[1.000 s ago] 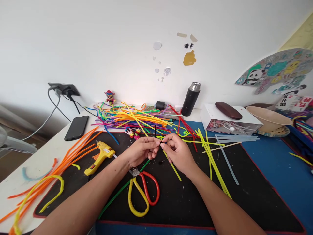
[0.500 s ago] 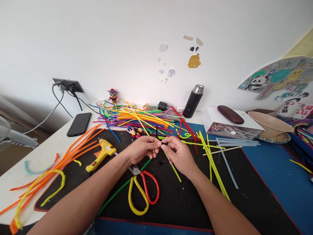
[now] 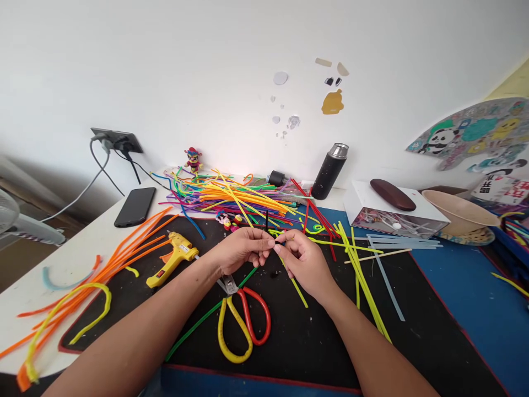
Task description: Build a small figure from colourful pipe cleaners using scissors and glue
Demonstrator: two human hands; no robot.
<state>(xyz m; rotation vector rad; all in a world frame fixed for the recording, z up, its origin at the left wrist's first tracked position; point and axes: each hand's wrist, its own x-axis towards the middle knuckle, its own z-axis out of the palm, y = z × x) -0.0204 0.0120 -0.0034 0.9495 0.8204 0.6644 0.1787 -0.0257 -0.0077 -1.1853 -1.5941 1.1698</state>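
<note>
My left hand (image 3: 251,246) and my right hand (image 3: 301,255) meet fingertip to fingertip above the black mat (image 3: 306,342). Both pinch a thin black pipe cleaner (image 3: 266,220); one end sticks up behind the fingers, and a dark bit shows between the fingertips. How it is bent there is hidden. Below lie scissors (image 3: 235,325) with one yellow and one red handle loop, their blades partly under my left hand. A green pipe cleaner (image 3: 194,330) passes beneath the scissors. Left of my left wrist rests a yellow glue gun (image 3: 176,256).
A heap of coloured pipe cleaners (image 3: 243,196) lies along the wall, with small figurines (image 3: 193,160) by it. Orange pipe cleaners (image 3: 119,256) and a phone (image 3: 135,207) are left; yellow pipe cleaners (image 3: 363,281), glue sticks (image 3: 388,281), a black flask (image 3: 329,172) and a white box (image 3: 357,204) are right.
The whole view has shifted very slightly. My hands keep the same pinch, fingertips together, with hardly any movement.
</note>
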